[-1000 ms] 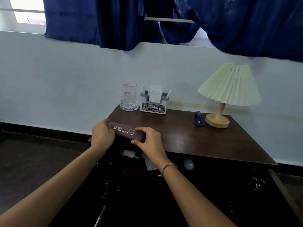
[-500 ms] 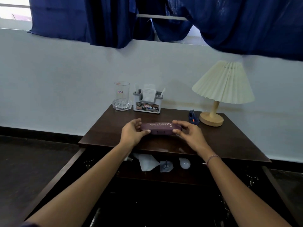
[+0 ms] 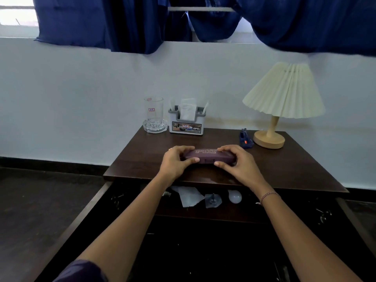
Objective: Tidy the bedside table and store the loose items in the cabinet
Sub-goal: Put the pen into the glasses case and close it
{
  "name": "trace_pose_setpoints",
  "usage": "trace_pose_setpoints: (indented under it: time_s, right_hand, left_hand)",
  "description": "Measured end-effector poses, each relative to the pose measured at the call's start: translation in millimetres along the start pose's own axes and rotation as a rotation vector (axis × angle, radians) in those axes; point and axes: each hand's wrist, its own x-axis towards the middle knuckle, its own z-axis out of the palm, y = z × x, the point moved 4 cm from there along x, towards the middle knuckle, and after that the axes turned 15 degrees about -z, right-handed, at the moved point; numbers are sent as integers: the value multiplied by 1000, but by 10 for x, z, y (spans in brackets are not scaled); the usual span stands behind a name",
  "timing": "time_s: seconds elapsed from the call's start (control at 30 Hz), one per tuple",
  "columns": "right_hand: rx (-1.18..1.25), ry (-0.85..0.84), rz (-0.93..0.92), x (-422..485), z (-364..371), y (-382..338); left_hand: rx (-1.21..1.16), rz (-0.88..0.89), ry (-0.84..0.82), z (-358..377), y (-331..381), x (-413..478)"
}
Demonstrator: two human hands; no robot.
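Resting between both hands' fingers [image 3: 188, 159]: case [image 3: 209, 156]

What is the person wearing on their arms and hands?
Both forearms are bare and there are no gloves. A thin beaded bracelet in pinkish and pale tones circles the right wrist, just below the right hand. A bit of dark purple sleeve shows high on the left arm. The left hand looks plain; any ring is too small to tell.
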Motion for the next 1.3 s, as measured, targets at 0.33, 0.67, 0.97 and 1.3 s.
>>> trace_pose_setpoints:
  time_s: [0.33, 0.67, 0.97, 1.3]
  right_hand:
    - [-473, -181, -105, -24, 133, -126]
    - [-619, -199, -160, -6, 152, -248]
    - [-605, -154, -170, 45, 178, -294]
    - [-501, -199, -132, 134, 184, -234]
  left_hand:
    - [11, 36, -142, 28, 31, -18]
    - [-115, 75, -231, 33, 60, -50]
    - [-216, 53, -254, -10, 73, -19]
    - [-232, 50, -230, -24, 19, 8]
